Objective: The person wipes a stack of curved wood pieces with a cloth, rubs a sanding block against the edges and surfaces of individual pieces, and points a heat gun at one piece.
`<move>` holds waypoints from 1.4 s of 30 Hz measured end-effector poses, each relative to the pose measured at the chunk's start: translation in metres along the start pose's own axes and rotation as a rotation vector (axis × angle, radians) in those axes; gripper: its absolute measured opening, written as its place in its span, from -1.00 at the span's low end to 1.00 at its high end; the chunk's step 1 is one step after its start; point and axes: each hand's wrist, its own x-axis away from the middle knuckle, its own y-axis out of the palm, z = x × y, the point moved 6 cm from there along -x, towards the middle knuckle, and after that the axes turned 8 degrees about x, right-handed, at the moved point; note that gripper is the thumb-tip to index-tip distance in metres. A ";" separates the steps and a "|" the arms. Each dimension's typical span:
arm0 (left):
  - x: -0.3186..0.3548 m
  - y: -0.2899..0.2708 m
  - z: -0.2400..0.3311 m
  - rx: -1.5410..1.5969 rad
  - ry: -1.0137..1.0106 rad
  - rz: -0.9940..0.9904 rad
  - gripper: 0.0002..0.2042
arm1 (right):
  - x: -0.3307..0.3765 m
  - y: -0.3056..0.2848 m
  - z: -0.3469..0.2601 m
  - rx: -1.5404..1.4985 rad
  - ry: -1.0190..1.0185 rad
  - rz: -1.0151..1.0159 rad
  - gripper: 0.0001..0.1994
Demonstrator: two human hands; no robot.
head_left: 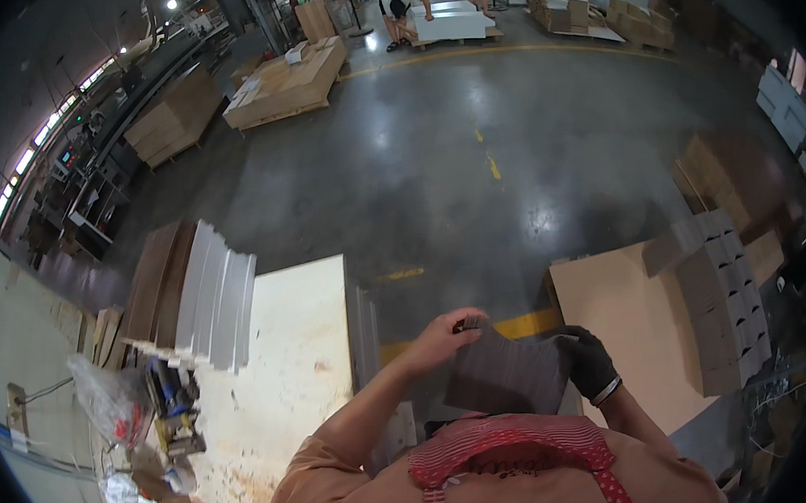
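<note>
In front of my body is a thick stack of thin grey-brown cardboard sheets [510, 376], its upper edge curving between my hands. My bare left hand [455, 331] is closed round its upper left corner. On the right side, my right hand [590, 364], in a dark glove, grips the stack's edge; its fingertips are partly hidden. Similar grey pieces with notched edges stand in stacks [716, 320] to the right, on a tan board [610, 320].
A pale worktable [288, 357] lies to my left, bearing leaning white and brown panels [210, 297], tools [174, 396] and a clear plastic bag [109, 397]. Brown cartons [732, 180] stand at right. Far off, a person [396, 8] crouches beside white panels [450, 25].
</note>
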 end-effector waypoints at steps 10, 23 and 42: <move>-0.143 -0.151 0.047 0.027 0.071 0.119 -0.68 | -0.234 0.051 -0.149 0.337 -0.023 -0.154 -0.78; -0.234 -0.376 0.046 0.134 0.085 0.482 -0.78 | -0.477 0.210 -0.237 0.509 -0.159 -0.372 -0.75; -0.253 -0.689 0.027 0.296 -0.115 1.094 -0.69 | -0.821 0.554 -0.299 0.737 -0.104 -1.160 -0.72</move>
